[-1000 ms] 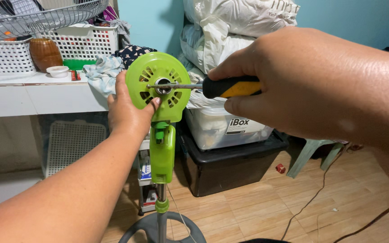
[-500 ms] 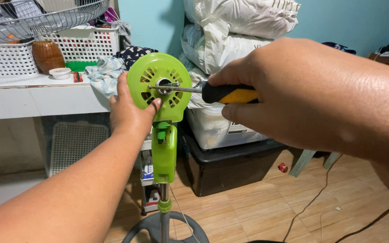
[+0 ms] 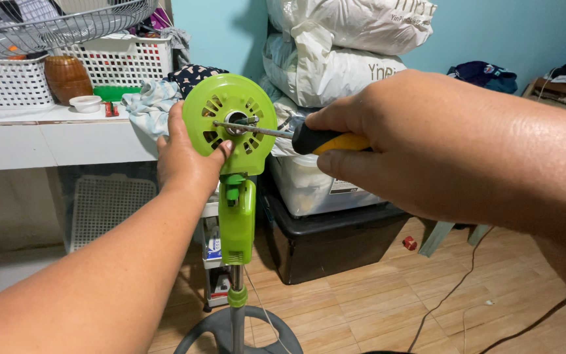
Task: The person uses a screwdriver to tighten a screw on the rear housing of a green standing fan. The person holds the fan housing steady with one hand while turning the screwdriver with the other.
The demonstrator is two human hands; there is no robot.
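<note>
Left hand (image 3: 185, 157) fingers grip the green fan motor housing (image 3: 229, 121); right hand (image 3: 420, 144) fingers clasp a screwdriver (image 3: 296, 136) held level.

white printed sacks (image 3: 348, 39) stacked top centre | white label (image 3: 345, 187) on clear bin | small boxes (image 3: 214, 246) behind pole

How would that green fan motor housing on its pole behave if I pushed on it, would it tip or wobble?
The green motor housing sits high on a thin pole, so it probably sways under a push. The left hand bracing it suggests that. The round grey base probably resists tipping. The plastic shell looks rigid and fairly light.
</note>
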